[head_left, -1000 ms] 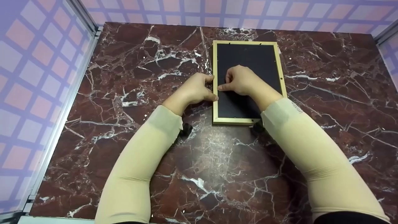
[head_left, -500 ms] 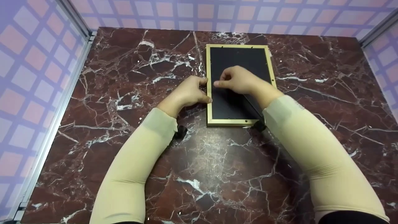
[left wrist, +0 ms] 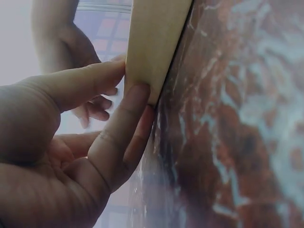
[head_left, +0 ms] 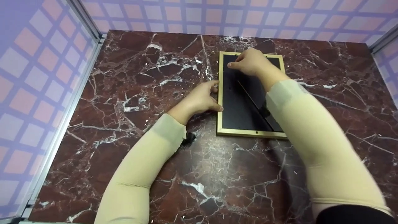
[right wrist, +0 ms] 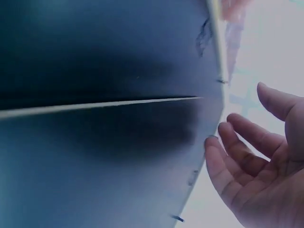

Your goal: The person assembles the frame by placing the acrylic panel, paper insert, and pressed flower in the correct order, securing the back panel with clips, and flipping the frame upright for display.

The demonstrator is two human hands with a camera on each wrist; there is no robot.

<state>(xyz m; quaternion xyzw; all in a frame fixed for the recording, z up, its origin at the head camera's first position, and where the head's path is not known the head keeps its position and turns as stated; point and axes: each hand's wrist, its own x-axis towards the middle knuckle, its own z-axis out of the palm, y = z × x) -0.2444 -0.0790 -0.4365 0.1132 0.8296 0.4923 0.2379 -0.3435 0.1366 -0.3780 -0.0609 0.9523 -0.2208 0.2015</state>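
Note:
A picture frame [head_left: 220,123] with a pale gold rim lies back side up, showing its black backing board [head_left: 233,109]. My left hand [head_left: 200,98] holds its left side, thumb on the rim and fingertips against the side wall, as the left wrist view shows on the light side wall [left wrist: 156,38]. Over the board's upper part is my right hand [head_left: 253,63], fingers loosely bent, holding nothing. In the right wrist view its fingertips are near the frame's edge; contact cannot be told. A slanting raised edge [right wrist: 104,104], perhaps a stand flap, crosses the backing.
The frame lies on a dark red marbled table [head_left: 149,124]. Checkered purple and pink panels [head_left: 174,15] stand behind and at the left. A small metal tab [right wrist: 177,218] sticks out at the frame's edge. A black wrist device [head_left: 189,139] sits under the left sleeve.
My right hand has moved from the middle of the board toward its far end, uncovering the slanting edge. The left hand stays on the frame's left side. The head view has shifted slightly.

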